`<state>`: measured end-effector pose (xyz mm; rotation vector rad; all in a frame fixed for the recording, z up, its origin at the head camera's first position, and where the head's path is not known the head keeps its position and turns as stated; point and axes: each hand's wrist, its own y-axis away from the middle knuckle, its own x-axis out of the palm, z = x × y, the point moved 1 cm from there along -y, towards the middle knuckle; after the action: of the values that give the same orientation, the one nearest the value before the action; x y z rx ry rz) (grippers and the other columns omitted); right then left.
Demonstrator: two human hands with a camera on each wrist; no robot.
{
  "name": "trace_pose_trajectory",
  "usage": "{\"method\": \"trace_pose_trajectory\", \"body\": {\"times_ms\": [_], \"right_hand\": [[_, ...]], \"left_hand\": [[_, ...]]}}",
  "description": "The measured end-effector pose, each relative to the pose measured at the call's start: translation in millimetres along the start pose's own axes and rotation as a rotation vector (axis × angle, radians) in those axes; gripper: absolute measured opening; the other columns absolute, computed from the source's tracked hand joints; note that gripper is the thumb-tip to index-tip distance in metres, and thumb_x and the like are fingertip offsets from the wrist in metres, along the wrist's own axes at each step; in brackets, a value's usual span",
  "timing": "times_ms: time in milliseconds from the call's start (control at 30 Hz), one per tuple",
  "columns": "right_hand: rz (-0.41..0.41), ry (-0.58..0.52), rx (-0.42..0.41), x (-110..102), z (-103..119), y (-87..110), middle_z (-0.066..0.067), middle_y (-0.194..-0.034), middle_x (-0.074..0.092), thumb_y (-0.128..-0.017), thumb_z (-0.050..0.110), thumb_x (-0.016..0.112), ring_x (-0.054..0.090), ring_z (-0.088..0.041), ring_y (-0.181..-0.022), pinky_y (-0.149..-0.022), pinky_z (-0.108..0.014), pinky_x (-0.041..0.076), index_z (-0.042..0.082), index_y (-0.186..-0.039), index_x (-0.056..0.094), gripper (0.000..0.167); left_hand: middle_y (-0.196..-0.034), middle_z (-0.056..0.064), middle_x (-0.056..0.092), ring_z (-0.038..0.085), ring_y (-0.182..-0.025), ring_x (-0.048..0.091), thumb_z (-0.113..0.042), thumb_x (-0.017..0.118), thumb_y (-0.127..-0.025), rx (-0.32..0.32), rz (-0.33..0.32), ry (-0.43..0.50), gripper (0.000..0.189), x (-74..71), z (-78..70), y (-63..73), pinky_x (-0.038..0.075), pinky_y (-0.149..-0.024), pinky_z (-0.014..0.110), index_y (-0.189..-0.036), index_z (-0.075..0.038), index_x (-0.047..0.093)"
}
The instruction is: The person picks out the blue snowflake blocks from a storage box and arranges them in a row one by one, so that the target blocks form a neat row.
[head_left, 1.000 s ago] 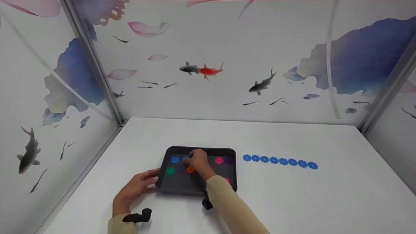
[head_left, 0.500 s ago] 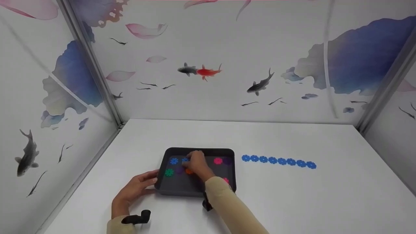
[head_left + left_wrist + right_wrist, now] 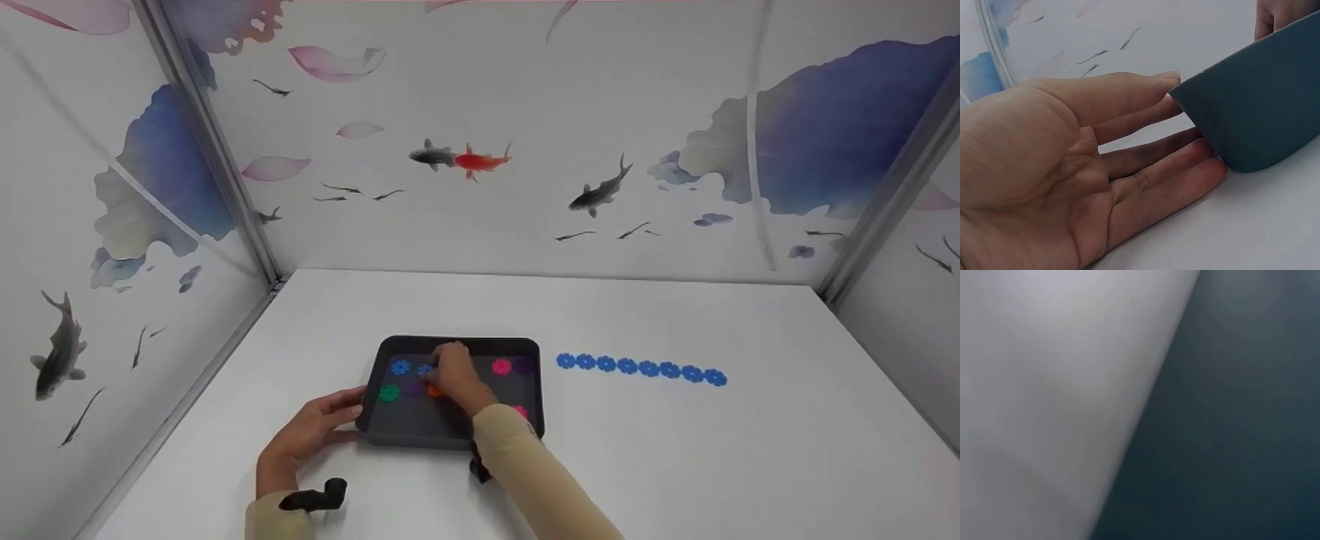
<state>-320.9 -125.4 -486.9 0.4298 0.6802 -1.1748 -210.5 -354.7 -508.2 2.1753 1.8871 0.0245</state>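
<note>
A dark rectangular tray [image 3: 416, 442] sits on the white table, holding loose plastic snowflake discs. My left hand [image 3: 315, 435] is at its left side; in the left wrist view, the thumb reaches the rim and straight fingers [image 3: 1168, 199] touch the wall. My right hand [image 3: 457, 379] is inside the tray, thumb and forefinger pinching at a blue snowflake disc [image 3: 424, 370] near the far side. Around it lie another blue disc [image 3: 401, 367], a green disc [image 3: 389, 393], a purple disc [image 3: 412, 387] and an orange disc [image 3: 434, 390]. The right wrist view catches only the dark tray wall [image 3: 1230, 416].
To the tray's right, several blue discs [image 3: 628, 366] form a slightly slanting row on the table [image 3: 675, 465]. A pink disc [image 3: 501, 367] and a dark purple one [image 3: 524, 365] lie in the tray's far right corner. Printed wall panels [image 3: 480, 232] enclose the table.
The head view shifts slightly. Both hands keep their places at the tray, and the discs and the blue row stay where they were.
</note>
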Motion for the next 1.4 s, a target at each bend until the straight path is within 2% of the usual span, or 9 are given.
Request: {"method": "trace_pose_trajectory", "body": {"times_ms": [300, 433, 667, 967, 1133, 1267, 1333, 1400], "right_hand": [[0.029, 0.066, 0.005, -2.0, 0.8, -4.3, -0.016, -0.11, 0.061, -0.087, 0.01, 0.076, 0.059, -0.025, -0.102, -0.093, -0.038, 0.057, -0.005, -0.106, 0.07, 0.026], [0.068, 0.081, 0.024, 0.5, 0.7, -3.1, -0.015, -0.111, 0.06, -0.087, 0.011, 0.076, 0.06, -0.023, -0.1, -0.09, -0.035, 0.058, -0.004, -0.108, 0.069, 0.026], [0.045, 0.129, -0.021, 1.2, 0.7, -1.8, -0.017, -0.111, 0.065, -0.087, 0.01, 0.076, 0.063, -0.028, -0.107, -0.09, -0.039, 0.058, -0.004, -0.107, 0.067, 0.026], [0.059, 0.126, 0.036, -0.6, 3.4, -3.3, -0.017, -0.117, 0.07, -0.086, 0.013, 0.078, 0.067, -0.022, -0.104, -0.088, -0.035, 0.06, -0.005, -0.113, 0.07, 0.034], [0.069, 0.123, 0.04, -0.9, 2.5, -3.2, -0.017, -0.118, 0.071, -0.087, 0.014, 0.078, 0.068, -0.02, -0.102, -0.086, -0.034, 0.061, -0.006, -0.114, 0.071, 0.035], [0.072, 0.122, 0.038, -3.1, 2.2, -3.3, -0.015, -0.107, 0.073, -0.086, 0.014, 0.079, 0.067, -0.016, -0.088, -0.076, -0.032, 0.061, -0.005, -0.108, 0.073, 0.03], [0.072, 0.135, 0.03, -4.7, 2.3, -3.8, -0.01, -0.092, 0.072, -0.086, 0.015, 0.079, 0.062, -0.013, -0.075, -0.065, -0.027, 0.058, -0.004, -0.099, 0.074, 0.023], [0.068, 0.15, 0.018, -6.9, 2.4, -4.7, -0.004, -0.074, 0.064, -0.086, 0.015, 0.079, 0.054, -0.011, -0.063, -0.054, -0.023, 0.049, -0.001, -0.084, 0.071, 0.018]], "left_hand": [[-0.158, 0.024, 0.039, 0.028, -0.134, 0.054, -0.031, 0.065, -0.098, 0.015, -0.003, -0.007, 0.065, 0.3, -0.9, -2.9, 0.052, -0.106, 0.045, -0.152, -0.002, 0.041], [-0.157, 0.023, 0.039, 0.027, -0.133, 0.055, -0.032, 0.065, -0.098, -0.005, -0.011, -0.008, 0.066, -0.1, 0.0, 0.1, 0.052, -0.106, 0.045, -0.152, -0.002, 0.041], [-0.159, 0.024, 0.037, 0.03, -0.137, 0.051, -0.031, 0.066, -0.098, -0.007, -0.012, -0.01, 0.067, 0.1, 0.3, -0.1, 0.052, -0.105, 0.046, -0.152, -0.002, 0.04], [-0.158, 0.023, 0.037, 0.028, -0.135, 0.053, -0.033, 0.065, -0.098, -0.009, -0.002, -0.007, 0.067, -1.4, -0.1, -0.1, 0.052, -0.106, 0.046, -0.152, -0.003, 0.04], [-0.158, 0.023, 0.038, 0.028, -0.134, 0.054, -0.032, 0.064, -0.099, -0.01, 0.001, -0.004, 0.067, -1.2, 1.2, -0.1, 0.052, -0.106, 0.045, -0.153, -0.002, 0.039], [-0.158, 0.023, 0.039, 0.03, -0.136, 0.053, -0.033, 0.066, -0.098, -0.022, -0.02, -0.009, 0.067, -0.7, 0.6, -0.9, 0.053, -0.105, 0.046, -0.152, -0.003, 0.041], [-0.158, 0.022, 0.039, 0.031, -0.136, 0.052, -0.032, 0.067, -0.096, -0.03, -0.032, -0.011, 0.067, -0.4, -0.4, -1.3, 0.053, -0.105, 0.045, -0.152, -0.004, 0.042], [-0.158, 0.023, 0.039, 0.031, -0.136, 0.053, -0.032, 0.068, -0.096, -0.026, -0.039, -0.014, 0.067, -0.4, -1.2, -1.8, 0.053, -0.105, 0.046, -0.151, -0.004, 0.043]]}}
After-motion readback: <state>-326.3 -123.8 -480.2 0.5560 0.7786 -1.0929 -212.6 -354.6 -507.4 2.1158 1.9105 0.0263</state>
